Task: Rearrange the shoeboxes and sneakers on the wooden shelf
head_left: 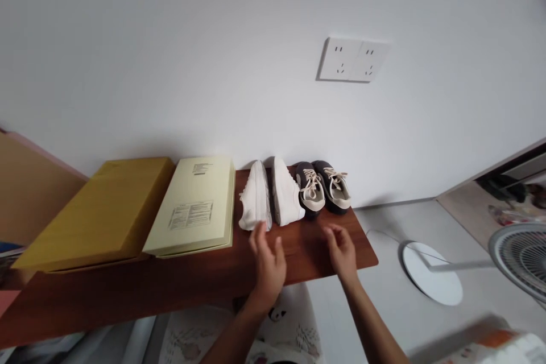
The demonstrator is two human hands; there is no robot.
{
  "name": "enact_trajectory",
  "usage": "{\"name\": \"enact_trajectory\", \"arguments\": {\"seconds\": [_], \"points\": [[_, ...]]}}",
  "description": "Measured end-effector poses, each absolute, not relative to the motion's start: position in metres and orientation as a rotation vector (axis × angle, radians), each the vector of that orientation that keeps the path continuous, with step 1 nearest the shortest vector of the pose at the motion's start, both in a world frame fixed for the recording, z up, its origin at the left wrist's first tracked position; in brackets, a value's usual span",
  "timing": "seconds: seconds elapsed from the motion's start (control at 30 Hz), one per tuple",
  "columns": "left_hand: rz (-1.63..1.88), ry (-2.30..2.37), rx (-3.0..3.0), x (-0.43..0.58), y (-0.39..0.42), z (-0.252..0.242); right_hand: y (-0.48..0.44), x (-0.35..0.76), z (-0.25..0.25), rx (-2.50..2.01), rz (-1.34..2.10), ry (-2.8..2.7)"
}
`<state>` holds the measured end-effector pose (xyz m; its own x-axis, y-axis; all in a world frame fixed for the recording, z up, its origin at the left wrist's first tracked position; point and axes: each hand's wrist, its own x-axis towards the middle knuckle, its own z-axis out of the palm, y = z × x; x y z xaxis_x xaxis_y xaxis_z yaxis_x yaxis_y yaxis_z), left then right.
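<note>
Two white shoes lie on their sides on a dark red-brown wooden shelf, a left one [256, 196] and a right one [286, 193]. To their right a pair of dark shoes with cream laces stands upright, one [310, 187] beside the other [335, 186]. My left hand [268, 264] is over the shelf just in front of the left white shoe, fingers apart and holding nothing. My right hand [341, 250] hovers in front of the dark shoes, empty, with thumb and fingers apart.
A mustard-yellow box [102, 210] and a pale yellow box [194, 202] lie on the shelf [170, 284] at the left. Wall sockets [354, 61] are above. On the floor at right are a round white base [431, 273] and a fan [522, 259].
</note>
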<state>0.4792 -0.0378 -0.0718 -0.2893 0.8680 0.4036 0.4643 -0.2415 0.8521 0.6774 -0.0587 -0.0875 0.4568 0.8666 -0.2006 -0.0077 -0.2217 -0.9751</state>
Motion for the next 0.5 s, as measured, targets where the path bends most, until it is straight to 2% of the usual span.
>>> {"name": "enact_trajectory", "arguments": {"seconds": [0.1, 0.17, 0.33, 0.4, 0.5], "points": [[1.310, 1.244, 1.916, 0.522, -0.030, -0.052, -0.037, 0.712, -0.075, -1.733, 0.276, -0.964], [1.121, 1.089, 2.088, 0.559, -0.006, -0.039, -0.010, 0.726, -0.067, -1.812, -0.005, -1.072], [0.589, 1.411, 2.106, 0.622, 0.054, -0.017, 0.037, 0.746, -0.059, -1.808, 0.078, -1.121], [0.627, 1.422, 2.064, 0.625, 0.064, -0.016, 0.040, 0.755, -0.060, -1.774, 0.135, -0.893], [0.896, 1.384, 1.839, 0.616, 0.067, -0.023, 0.041, 0.763, -0.065, -1.631, 0.313, -0.549]]}}
